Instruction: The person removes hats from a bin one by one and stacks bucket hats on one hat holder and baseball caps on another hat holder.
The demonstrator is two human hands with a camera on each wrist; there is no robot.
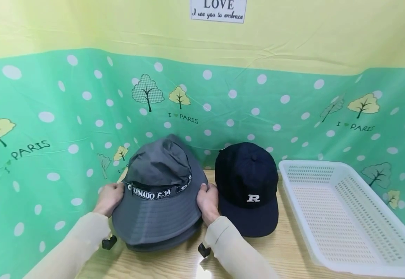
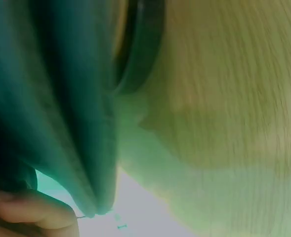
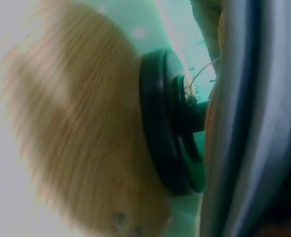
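A dark grey bucket hat [image 1: 155,217] with a lettered band reading TORNADO F-14 is at the middle left in the head view, with a second dark brim [image 1: 167,244] right beneath its own. My left hand [image 1: 111,197] grips the brim on the left side. On the opposite side my right hand [image 1: 208,201] pinches the brim with the thumb on top. Brim edges [image 2: 103,163] lie close together in the left wrist view, near my left fingers [image 2: 34,212]. Below the hats, the right wrist view shows a black round base [image 3: 155,123] with a short stem.
A navy cap [image 1: 247,186] with a white R stands just right of my right hand. Further right, a white perforated plastic basket [image 1: 303,224] lies on the wooden table [image 1: 289,248]. A green and yellow printed curtain [image 1: 223,104] hangs behind and along the sides.
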